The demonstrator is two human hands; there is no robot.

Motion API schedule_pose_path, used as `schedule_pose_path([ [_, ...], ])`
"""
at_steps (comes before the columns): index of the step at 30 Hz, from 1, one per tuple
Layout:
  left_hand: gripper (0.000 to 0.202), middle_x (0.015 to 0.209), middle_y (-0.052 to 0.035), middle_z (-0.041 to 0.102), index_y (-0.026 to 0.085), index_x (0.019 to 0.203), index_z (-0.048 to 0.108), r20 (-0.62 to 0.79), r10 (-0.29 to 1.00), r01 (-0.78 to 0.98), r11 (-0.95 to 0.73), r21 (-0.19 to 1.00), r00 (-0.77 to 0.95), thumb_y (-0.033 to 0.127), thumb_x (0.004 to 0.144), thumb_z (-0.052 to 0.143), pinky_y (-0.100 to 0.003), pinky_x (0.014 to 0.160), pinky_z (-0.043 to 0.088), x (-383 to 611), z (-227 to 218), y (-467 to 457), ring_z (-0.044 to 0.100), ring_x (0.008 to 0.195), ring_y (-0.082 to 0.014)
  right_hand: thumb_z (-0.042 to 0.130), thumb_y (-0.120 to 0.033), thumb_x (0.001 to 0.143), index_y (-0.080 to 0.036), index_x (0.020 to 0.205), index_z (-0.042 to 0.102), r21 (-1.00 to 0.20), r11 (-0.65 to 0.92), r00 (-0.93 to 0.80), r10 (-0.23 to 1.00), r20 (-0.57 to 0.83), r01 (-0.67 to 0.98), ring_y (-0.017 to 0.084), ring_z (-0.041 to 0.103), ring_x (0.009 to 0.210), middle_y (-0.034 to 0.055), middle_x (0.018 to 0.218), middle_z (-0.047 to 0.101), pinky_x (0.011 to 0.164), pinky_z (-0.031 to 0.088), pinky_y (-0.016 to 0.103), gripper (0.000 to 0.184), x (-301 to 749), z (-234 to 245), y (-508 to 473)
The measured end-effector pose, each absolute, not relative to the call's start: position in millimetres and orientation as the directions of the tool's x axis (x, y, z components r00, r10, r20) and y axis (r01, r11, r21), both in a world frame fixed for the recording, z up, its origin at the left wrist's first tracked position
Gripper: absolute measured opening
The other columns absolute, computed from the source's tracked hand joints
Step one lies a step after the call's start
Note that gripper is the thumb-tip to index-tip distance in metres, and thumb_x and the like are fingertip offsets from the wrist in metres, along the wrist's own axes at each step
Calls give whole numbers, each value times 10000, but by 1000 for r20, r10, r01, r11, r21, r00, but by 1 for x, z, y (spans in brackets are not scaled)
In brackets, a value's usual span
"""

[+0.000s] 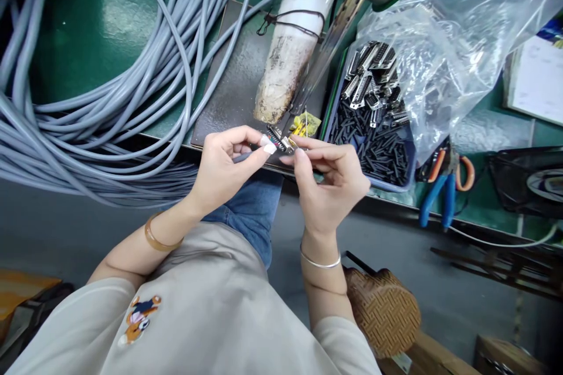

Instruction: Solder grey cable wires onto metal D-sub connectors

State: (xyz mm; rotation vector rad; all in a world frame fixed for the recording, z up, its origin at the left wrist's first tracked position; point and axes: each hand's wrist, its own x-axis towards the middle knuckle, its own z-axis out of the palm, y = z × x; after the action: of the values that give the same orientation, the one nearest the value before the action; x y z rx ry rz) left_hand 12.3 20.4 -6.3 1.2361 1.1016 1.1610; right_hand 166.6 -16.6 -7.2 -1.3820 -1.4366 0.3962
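My left hand (224, 164) is closed in a pinch, with white coverings on the thumb and index fingertips. It grips a grey cable (241, 157) whose coloured wires meet a D-sub connector (276, 136) at the fingertips. From the other side my right hand (332, 176) pinches at the connector's right end, its other fingers curled. What exactly lies between the right fingertips is too small to tell. Just behind the connector is a small yellow piece (305, 125). A soldering station's slim metal bar (328, 41) slopes down toward it.
Left lies a large bundle of grey cables (145, 94) with stripped ends. A wrapped white roll (290, 41) stands behind my hands. To the right are a bin (411, 170) of connectors and black tubes (367, 140), a plastic bag (457, 53) and pliers (448, 190). A woven stool (382, 310) stands below.
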Motion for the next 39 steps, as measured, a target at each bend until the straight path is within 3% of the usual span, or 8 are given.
schedule_pose_path([
  [6, 211, 757, -36, 740, 140, 744, 721, -91, 965, -148, 130, 980, 246, 304, 733, 853, -190, 614, 534, 9, -7, 17, 653, 663, -99, 698, -156, 918, -255, 885, 655, -635, 443, -1, 821, 571, 634, 148, 752, 799, -2, 917, 789, 616, 589, 277, 113, 169, -6, -24],
  [12, 200, 766, -27, 727, 143, 727, 680, -72, 975, -175, 110, 978, 209, 258, 727, 844, -173, 628, 524, 7, -10, 15, 643, 667, -82, 673, -233, 954, -246, 872, 597, -840, 345, 340, 798, 498, 419, 89, 633, 526, -32, 810, 712, 421, 432, 232, 112, 168, 0, -24],
  [15, 183, 766, -23, 720, 148, 738, 681, -58, 986, -146, 82, 986, 159, 254, 727, 830, -171, 604, 506, 4, -11, 15, 628, 656, -79, 660, -368, 969, -261, 925, 613, -802, 412, 437, 682, 586, 433, 54, 468, 356, -74, 666, 594, 330, 310, 233, 125, 171, 5, -27],
  [18, 151, 780, -26, 724, 149, 738, 688, -32, 991, -103, 46, 994, 131, 241, 734, 807, -174, 592, 494, 4, -11, 15, 618, 651, -77, 629, -350, 986, -292, 1097, 620, -750, 406, 407, 654, 637, 522, 89, 612, 450, -60, 745, 645, 379, 446, 243, 126, 172, 3, -31],
  [22, 107, 783, -25, 729, 155, 741, 694, 15, 995, -62, -9, 998, 103, 229, 750, 771, -182, 572, 481, 7, -7, 16, 617, 654, -84, 654, -206, 963, -245, 1045, 642, -755, 307, 239, 821, 518, 580, 173, 803, 867, 6, 1012, 793, 712, 675, 309, 92, 170, -7, -32],
  [25, 91, 773, -22, 725, 162, 742, 691, 78, 994, -44, -74, 996, 81, 222, 777, 750, -191, 559, 469, 10, -6, 16, 621, 672, -98, 673, -221, 948, -231, 934, 626, -782, 287, 170, 881, 443, 553, 187, 800, 971, 38, 1079, 806, 769, 685, 308, 50, 167, -13, -28],
  [30, 78, 765, -5, 671, 163, 740, 678, 214, 976, 42, -216, 976, 47, 143, 810, 704, -198, 487, 350, 13, -8, 18, 519, 617, -73, 645, -196, 955, -248, 906, 584, -809, 342, 196, 856, 479, 479, 177, 801, 977, 35, 1122, 805, 809, 690, 311, 93, 161, -15, -22],
  [39, 94, 748, 9, 648, 169, 762, 672, 203, 979, 90, -205, 975, 36, 170, 847, 712, -217, 473, 331, 15, -6, 21, 423, 527, -48, 674, -208, 938, -246, 915, 604, -847, 329, 198, 877, 438, 417, 199, 799, 990, 48, 1124, 803, 839, 696, 351, 83, 163, -13, -18],
])
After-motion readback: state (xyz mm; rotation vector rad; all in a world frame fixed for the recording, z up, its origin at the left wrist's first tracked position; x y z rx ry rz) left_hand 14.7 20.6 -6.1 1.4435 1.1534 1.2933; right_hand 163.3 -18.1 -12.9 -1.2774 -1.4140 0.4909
